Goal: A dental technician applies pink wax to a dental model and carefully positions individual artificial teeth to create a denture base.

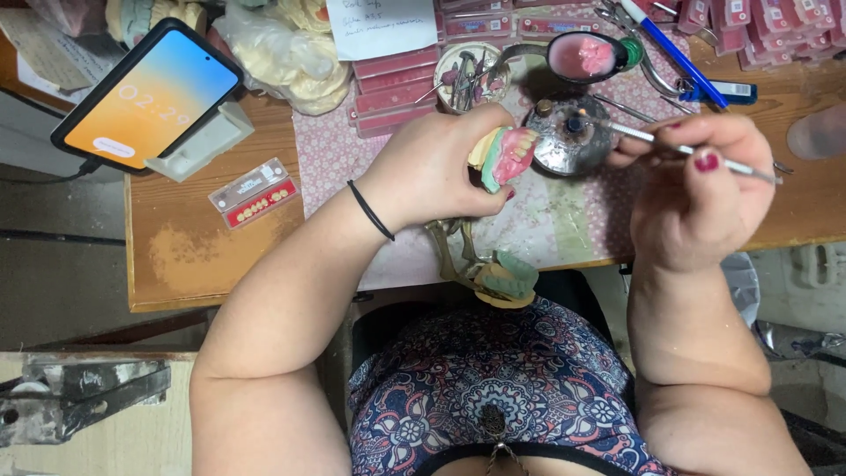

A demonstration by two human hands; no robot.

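Frame centre: left hand [441,167] clasps a pink-and-green wax denture model [506,155]; right hand [701,189] pinches a slender steel instrument [670,146], tip over a round, dull metal burner [569,134] on the wooden table [189,256].

The left hand [441,167] wraps around the denture model [505,156], so the part of the model behind its fingers is hidden, and only the pink and green end past the fingertips shows. The thin metal tool [679,148] passes under the fingers of the right hand [696,189], its pinched middle stretch unseen. Beyond the fingers, the pink boxes [775,26] are cut off by the top edge.
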